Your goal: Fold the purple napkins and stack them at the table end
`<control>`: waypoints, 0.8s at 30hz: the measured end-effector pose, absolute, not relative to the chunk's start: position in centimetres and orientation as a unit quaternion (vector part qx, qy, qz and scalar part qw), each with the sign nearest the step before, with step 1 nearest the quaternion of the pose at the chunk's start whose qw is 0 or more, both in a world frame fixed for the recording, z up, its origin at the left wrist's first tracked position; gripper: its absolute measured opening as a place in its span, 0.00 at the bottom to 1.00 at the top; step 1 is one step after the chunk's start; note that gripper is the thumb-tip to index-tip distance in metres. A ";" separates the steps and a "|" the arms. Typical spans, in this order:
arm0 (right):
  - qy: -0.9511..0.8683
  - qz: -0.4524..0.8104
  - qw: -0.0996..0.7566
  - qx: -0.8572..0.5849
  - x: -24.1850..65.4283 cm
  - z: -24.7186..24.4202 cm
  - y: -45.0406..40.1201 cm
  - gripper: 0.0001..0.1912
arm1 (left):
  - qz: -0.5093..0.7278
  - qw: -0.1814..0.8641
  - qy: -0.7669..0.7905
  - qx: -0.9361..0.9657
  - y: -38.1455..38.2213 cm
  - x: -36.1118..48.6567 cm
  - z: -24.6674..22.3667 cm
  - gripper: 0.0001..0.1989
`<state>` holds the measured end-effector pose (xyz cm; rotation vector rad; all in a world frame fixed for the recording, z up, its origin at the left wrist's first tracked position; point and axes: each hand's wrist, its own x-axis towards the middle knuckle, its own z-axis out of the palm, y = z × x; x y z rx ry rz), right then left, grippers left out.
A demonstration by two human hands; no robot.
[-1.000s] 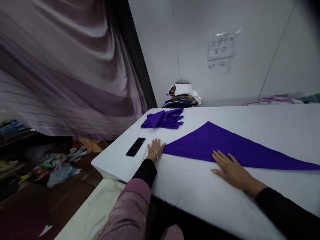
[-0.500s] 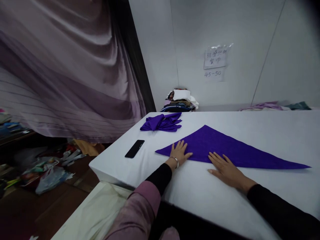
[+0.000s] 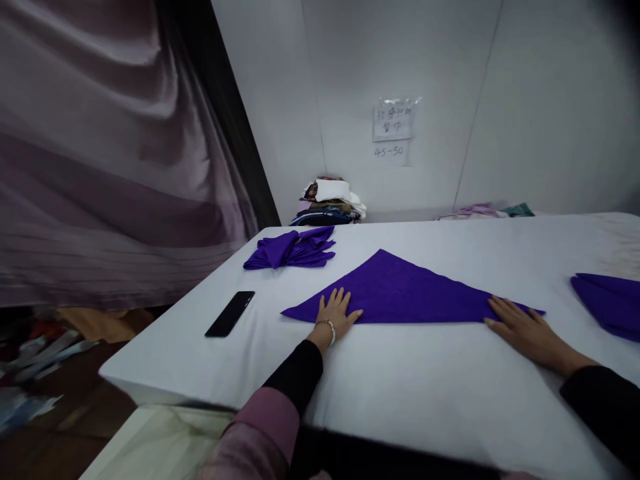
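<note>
A purple cloth napkin (image 3: 400, 290) lies flat on the white-covered table, folded into a wide triangle with its peak pointing away from me. My left hand (image 3: 336, 313) rests flat near its left corner, fingers spread, a bracelet at the wrist. Toward the right corner, my right hand (image 3: 523, 330) lies with fingers stretched out over the cloth's lower edge. Neither hand grips anything. Behind and to the left sits a bunch of folded purple napkins (image 3: 293, 248).
A black phone (image 3: 230, 315) lies left of the napkin. More purple cloth (image 3: 610, 303) is at the right edge. Stacked fabrics (image 3: 330, 203) stand behind the table by the wall, below a paper sign (image 3: 393, 123). A draped curtain (image 3: 100, 167) hangs at left.
My right hand has slid right along the napkin's lower edge to near its right corner. My left hand stays near the left corner. The view has turned right, showing more purple cloth.
</note>
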<state>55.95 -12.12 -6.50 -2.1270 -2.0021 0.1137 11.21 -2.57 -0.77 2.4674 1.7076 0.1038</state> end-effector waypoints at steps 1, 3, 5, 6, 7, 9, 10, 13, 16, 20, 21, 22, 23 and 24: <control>-0.666 0.035 0.113 -0.737 57.6 -6.7 -12.4 0.38 | 0.034 0.069 0.568 0.819 -2.6 11.2 -0.8 0.37; -0.651 0.028 0.120 -0.749 59.7 -6.7 -12.9 0.38 | 0.034 0.070 0.568 0.819 -2.5 11.2 -0.7 0.38; -0.646 0.027 0.124 -0.753 60.5 -6.5 -13.1 0.37 | 0.035 0.072 0.565 0.821 -2.5 11.2 -0.6 0.39; -0.643 0.026 0.122 -0.756 60.6 -6.3 -13.1 0.36 | 0.037 0.072 0.565 0.821 -2.5 11.2 -0.6 0.39; -0.642 0.024 0.116 -0.758 60.5 -6.0 -13.1 0.34 | 0.039 0.073 0.564 0.822 -2.5 11.2 -0.6 0.39; -0.657 0.011 0.091 -0.748 59.5 -5.2 -12.8 0.32 | 0.041 0.075 0.564 0.821 -2.4 11.1 -0.5 0.38; -0.669 -0.001 0.080 -0.739 58.5 -4.6 -12.6 0.32 | 0.041 0.076 0.566 0.820 -2.4 11.1 -0.5 0.38; -0.706 -0.020 0.081 -0.703 52.8 -2.4 -11.7 0.35 | 0.039 0.079 0.571 0.816 -2.3 11.2 -0.3 0.36; -0.769 0.044 0.077 -0.633 44.1 -0.2 -10.5 0.39 | 0.031 0.082 0.577 0.812 -2.1 11.8 0.0 0.36; -0.848 0.070 0.088 -0.518 33.4 1.2 -8.8 0.37 | 0.022 0.065 0.574 0.816 -1.8 12.9 0.3 0.35; -0.854 0.072 0.090 -0.507 31.6 1.2 -8.4 0.36 | 0.019 0.059 0.573 0.817 -1.8 13.0 0.3 0.33; -0.859 0.077 0.089 -0.498 30.4 1.0 -8.0 0.37 | 0.015 0.053 0.573 0.817 -1.7 13.0 0.2 0.32; -0.862 0.088 0.084 -0.493 29.7 0.8 -7.6 0.38 | 0.011 0.048 0.575 0.816 -1.6 13.0 0.1 0.31; -0.864 0.101 0.078 -0.487 29.5 0.5 -7.2 0.39 | 0.007 0.044 0.578 0.815 -1.5 12.9 0.0 0.31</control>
